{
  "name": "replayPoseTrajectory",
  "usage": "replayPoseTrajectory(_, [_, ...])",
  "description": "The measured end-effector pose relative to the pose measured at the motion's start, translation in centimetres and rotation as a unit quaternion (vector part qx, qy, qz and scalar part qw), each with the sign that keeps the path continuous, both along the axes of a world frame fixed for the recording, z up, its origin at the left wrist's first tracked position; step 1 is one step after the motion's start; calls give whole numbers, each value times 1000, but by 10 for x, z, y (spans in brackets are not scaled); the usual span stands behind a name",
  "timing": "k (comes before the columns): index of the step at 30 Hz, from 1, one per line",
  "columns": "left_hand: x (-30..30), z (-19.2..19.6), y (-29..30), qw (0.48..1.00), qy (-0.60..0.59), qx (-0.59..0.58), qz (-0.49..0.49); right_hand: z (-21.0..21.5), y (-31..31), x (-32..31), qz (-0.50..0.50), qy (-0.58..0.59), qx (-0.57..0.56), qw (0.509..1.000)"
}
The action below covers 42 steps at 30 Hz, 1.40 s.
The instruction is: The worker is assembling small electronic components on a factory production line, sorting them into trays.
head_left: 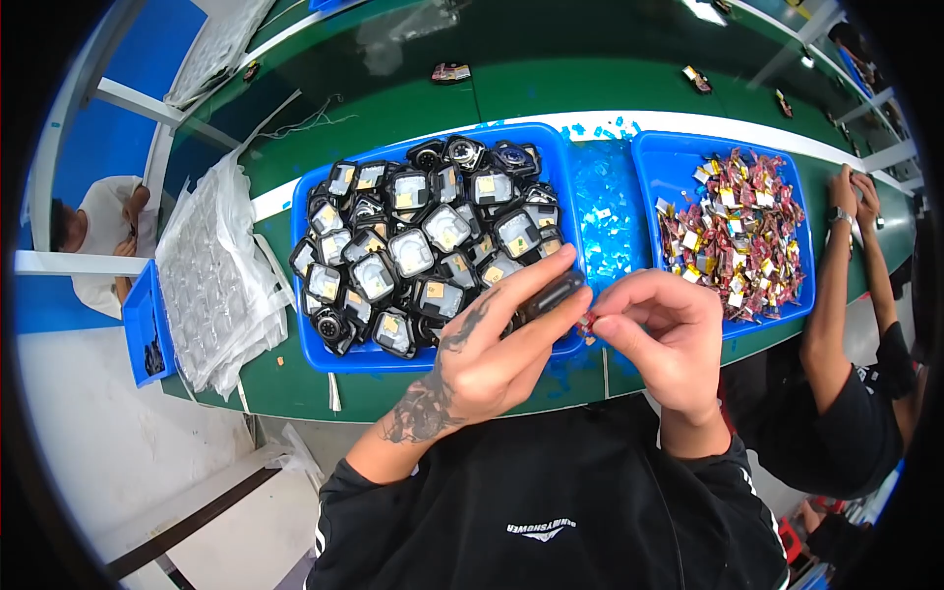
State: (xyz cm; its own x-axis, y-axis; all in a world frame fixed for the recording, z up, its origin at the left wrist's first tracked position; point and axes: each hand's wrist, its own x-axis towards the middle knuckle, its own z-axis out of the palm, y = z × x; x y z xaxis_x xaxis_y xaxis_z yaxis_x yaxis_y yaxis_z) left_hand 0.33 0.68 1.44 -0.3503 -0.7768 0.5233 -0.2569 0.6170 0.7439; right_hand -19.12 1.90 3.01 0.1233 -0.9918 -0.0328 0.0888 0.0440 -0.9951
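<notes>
My left hand (pixel 497 349) holds a black watch case (pixel 556 295), seen edge-on, between its fingers over the near right corner of a blue bin (pixel 298 285). That bin is heaped with black watch cases (pixel 413 251), many with pale square faces up, some with round dark backs up. Close by, my right hand (pixel 664 339) pinches at a small reddish piece (pixel 587 323) beside the case; my fingers partly hide it, so its kind is unclear. To the right, a second blue bin (pixel 678 147) holds a pile of small red, yellow and white parts (pixel 733 236).
Blue film scraps (pixel 605 221) lie between the bins on the green table (pixel 374 398). Stacked clear plastic trays (pixel 216 280) stand at the left. A co-worker's hands (pixel 854 192) are beyond the right bin; another person (pixel 108 231) sits far left. Loose parts (pixel 451 73) lie farther back.
</notes>
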Motion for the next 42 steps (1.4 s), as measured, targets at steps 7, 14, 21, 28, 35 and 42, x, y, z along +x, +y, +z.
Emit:
replayPoseTrajectory(7, [1,-3,-2,991,-97,-80,34,-3,-10,-8,73,-5,16,997])
replayPoseTrajectory(14, [3,2,10,934,44,353,-22,-8,-6,-10,88,119,-116,982])
replayPoseTrajectory(21, [-6,-13,15,919,174,355,-22,-17,-2,9,-9,99,-80,992])
replayPoseTrajectory(28, [-14,-18,22,889,274,365,-31,-30,3,18,-65,66,-72,993])
replayPoseTrajectory(35, [-15,-28,25,866,351,346,-84,-33,-1,13,-20,9,-9,1000])
replayPoseTrajectory(42, [-9,-21,27,833,389,378,-110,-26,-12,12,8,140,-132,981])
